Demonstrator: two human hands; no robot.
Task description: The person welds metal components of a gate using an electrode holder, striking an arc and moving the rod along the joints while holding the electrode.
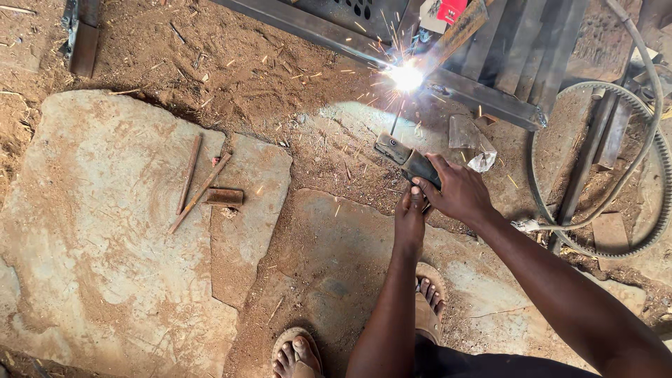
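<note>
Sandalled feet (pixel 427 297) sit nearest you on the stone slab (pixel 105 231), and just beyond them your right hand (pixel 458 192) clenches the dark holder (pixel 409 159) while your left hand (pixel 411 218) presses up against the right from below, fingers curled, touching the holder's rear end. Past the holder, its thin rod (pixel 396 123) reaches up to a white arc (pixel 406 77) on the steel frame (pixel 483 94), sparks scattering over the dirt. Rusty rods (pixel 196 183) lie well apart to the left, and a ribbed belt (pixel 651 175) loops at the right.

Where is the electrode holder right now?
Head view, right of centre: the electrode holder is gripped by the right hand, steadied by the left hand, below the bright arc.
</note>
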